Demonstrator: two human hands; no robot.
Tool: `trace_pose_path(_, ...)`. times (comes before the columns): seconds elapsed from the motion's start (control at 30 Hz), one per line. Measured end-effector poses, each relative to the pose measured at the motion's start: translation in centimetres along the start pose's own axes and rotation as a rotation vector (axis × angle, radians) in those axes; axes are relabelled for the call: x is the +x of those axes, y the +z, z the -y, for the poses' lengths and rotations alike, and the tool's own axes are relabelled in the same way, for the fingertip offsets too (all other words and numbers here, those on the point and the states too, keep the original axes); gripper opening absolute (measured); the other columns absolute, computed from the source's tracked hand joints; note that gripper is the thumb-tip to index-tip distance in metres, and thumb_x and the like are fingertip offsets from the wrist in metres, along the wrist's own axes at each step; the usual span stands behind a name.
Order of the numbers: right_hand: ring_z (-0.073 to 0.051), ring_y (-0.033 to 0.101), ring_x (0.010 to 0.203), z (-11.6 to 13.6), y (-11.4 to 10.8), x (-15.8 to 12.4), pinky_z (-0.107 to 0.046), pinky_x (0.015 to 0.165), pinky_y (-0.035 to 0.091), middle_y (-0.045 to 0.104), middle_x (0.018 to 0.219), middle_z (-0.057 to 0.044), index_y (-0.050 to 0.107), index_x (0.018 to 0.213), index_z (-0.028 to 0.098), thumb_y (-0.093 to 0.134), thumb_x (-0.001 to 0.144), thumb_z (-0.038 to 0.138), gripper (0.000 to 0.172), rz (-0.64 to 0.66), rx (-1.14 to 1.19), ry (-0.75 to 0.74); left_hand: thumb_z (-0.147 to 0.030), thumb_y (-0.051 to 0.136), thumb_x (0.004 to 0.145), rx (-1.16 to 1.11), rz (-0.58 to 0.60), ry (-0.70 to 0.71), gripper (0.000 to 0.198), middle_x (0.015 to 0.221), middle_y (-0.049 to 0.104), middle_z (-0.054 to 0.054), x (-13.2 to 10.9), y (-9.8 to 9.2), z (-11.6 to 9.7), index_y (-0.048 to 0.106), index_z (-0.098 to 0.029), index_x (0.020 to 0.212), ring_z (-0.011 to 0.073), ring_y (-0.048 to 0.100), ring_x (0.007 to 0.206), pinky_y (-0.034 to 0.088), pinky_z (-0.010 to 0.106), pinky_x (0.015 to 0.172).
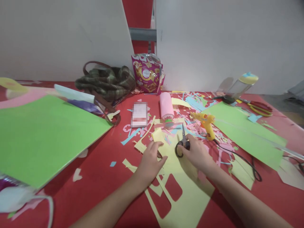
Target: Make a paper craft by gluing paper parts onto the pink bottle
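Observation:
My right hand [198, 153] is closed around the black handles of a pair of scissors [183, 139], whose blades point away from me. Left of it, my left hand [150, 161] is open, thumb and fingers apart, low over yellow paper scraps; whether it touches them I cannot tell. Beneath both hands lies a large sheet of yellow paper [190, 196] with rounded holes cut through it. A small yellow paper piece [158, 134] sits just beyond my left fingertips. Past the scissors is a pink paper-wrapped cylinder [166, 106] with a green end.
A yellow glue gun [205, 122] with a black cord lies right of my right hand. Green sheets [247, 136] flank the work area. Paper scraps [192, 101] litter the red table [99, 177]. Behind stand a purple snack bag [147, 74], a plaid cloth bag [106, 82] and a clear bottle [241, 87].

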State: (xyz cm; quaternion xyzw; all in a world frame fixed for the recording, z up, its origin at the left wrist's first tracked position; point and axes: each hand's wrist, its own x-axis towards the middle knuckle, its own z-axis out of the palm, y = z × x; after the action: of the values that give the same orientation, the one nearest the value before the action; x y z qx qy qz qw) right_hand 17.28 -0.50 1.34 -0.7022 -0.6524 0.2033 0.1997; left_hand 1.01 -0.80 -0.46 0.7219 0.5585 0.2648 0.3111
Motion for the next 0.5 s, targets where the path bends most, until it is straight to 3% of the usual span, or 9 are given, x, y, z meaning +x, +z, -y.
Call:
trace_pose_path(0.23,-0.012,0.046,0.047,-1.0,-1.4,0.4,-0.021,0.043,0.032,0.049,0.051,0.004,0.042,0.066,0.021,0.049,0.066,0.032,0.014,-0.014,0.035,0.082,-0.014,0.052,0.064,0.007,-0.013,-0.007,0.029,0.090,0.050,0.003,0.0,-0.1,0.1,0.046,-0.018,0.092,0.0109,0.054,0.059,0.044,0.032,0.069)
trace_pose_path(0.37,-0.013,0.046,0.048,-2.2,-1.5,0.8,-0.022,0.046,0.032,0.049,0.052,0.002,0.041,0.061,0.020,0.049,0.068,0.035,0.018,-0.034,-0.093,0.033,-0.016,0.052,0.066,-0.053,-0.044,0.021,0.030,0.095,0.051,0.004,0.2,-0.4,0.3,0.046,-0.019,0.096,0.0116,0.054,0.063,0.044,0.031,0.069)
trace_pose_path(0.5,-0.016,0.048,0.051,-3.1,-1.4,1.1,-0.024,0.047,0.031,0.051,0.051,-0.001,0.045,0.061,0.019,0.047,0.071,0.040,0.024,-0.072,-0.270,0.005,-0.020,0.051,0.070,-0.099,-0.125,0.079,0.028,0.096,0.051,0.004,0.2,-0.9,0.3,0.046,-0.021,0.098,0.0156,0.053,0.080,0.044,0.031,0.073)
